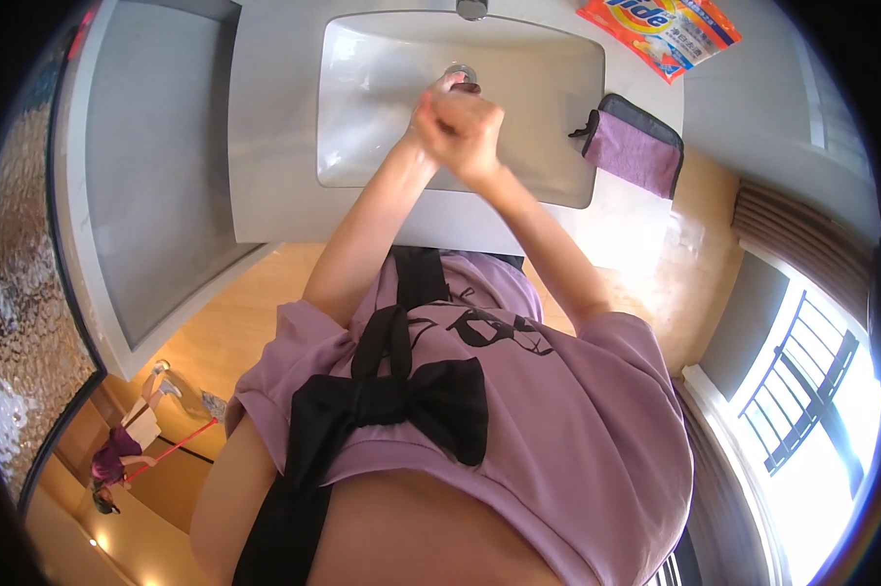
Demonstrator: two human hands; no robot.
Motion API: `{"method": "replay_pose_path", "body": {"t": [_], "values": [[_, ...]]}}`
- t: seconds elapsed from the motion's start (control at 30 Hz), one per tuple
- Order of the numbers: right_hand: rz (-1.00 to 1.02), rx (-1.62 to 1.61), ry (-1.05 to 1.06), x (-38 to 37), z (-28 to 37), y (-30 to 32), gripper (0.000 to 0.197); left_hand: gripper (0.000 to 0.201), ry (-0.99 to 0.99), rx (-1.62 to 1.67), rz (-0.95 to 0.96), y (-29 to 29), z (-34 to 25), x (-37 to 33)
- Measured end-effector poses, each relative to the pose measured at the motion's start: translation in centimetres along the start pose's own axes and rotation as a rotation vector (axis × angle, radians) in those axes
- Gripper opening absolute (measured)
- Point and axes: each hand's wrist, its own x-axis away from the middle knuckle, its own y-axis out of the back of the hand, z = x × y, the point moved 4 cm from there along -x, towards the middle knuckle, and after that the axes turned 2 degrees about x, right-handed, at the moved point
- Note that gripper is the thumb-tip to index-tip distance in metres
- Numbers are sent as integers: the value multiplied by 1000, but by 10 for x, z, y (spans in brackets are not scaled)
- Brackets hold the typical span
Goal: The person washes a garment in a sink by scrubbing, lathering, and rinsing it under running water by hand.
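Both of my hands are together over the white sink basin [548, 107], near its middle. My right hand [471, 127] is closed in a fist and lies in front of my left hand [424, 119], hiding much of it. A small dark reddish piece [467, 88] shows just beyond the fingers, and its kind is too small to tell. My left hand's fingers look curled around something by the right one. Behind the hands, a round metal drain [463, 71] is partly covered.
A faucet [472, 9] stands at the basin's far edge. On the counter to the right lie an orange detergent bag [660, 34] and a folded purple cloth with black trim [635, 154]. Far lower left, another person [128, 444] holds a red pole [177, 447]. A window [801, 381] is at right.
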Motion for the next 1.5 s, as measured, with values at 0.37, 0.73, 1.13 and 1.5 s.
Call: {"method": "replay_pose_path", "body": {"t": [0.37, 0.73, 1.13, 1.5], "values": [[-126, 8, -480, -12, -44, -1, 20, 27, 116, -384, -521, -37, 13, 13], [-1, 66, -373, 4, -49, 9, 21, 25, 110, -235, -466, -26, 27, 8], [-83, -73, -114, -4, -22, -1, 24, 19, 232, -304, -231, -4, -6, -24], [-163, 6, -238, -3, -62, -9, 36, 27, 166, -405, -431, -28, 15, 0]]}}
